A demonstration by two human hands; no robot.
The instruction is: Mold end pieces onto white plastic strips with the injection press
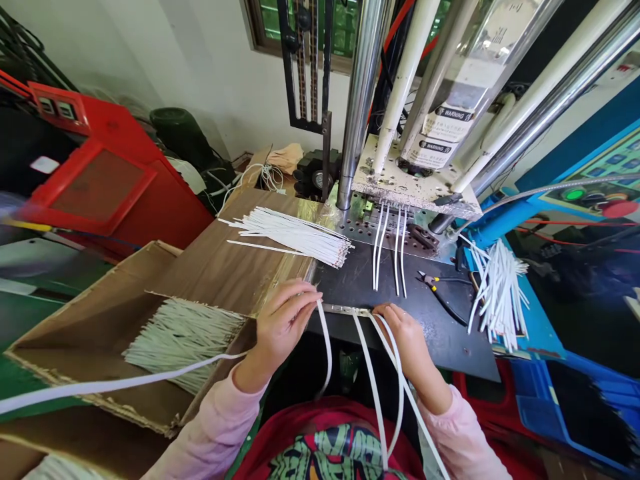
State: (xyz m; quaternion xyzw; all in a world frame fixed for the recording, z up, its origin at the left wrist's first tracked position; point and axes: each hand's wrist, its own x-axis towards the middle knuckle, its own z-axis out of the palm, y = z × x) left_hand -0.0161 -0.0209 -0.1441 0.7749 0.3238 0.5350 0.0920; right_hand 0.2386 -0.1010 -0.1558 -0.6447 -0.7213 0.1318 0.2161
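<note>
A narrow metal bar (350, 310) lies between my hands at the near side of the black work plate, with several flat white strips (371, 373) running from it down toward my lap. My left hand (285, 320) is closed in a pinch on one white strip (326, 340) at the bar's left end. At the other end, my right hand (405, 333) has its fingers closed on the bar, beside the strips; its fingertips are partly hidden. Another long white strip (125, 383) reaches from the left edge of the view to my left wrist.
Beyond my hands, several white strips (400, 247) hang out of the press mould (387, 217). A strip pile (300, 237) lies on the wooden board. Cutting pliers (443, 297) and another strip bundle (500, 287) are at right. A cardboard box (65, 333) holds more strips at left.
</note>
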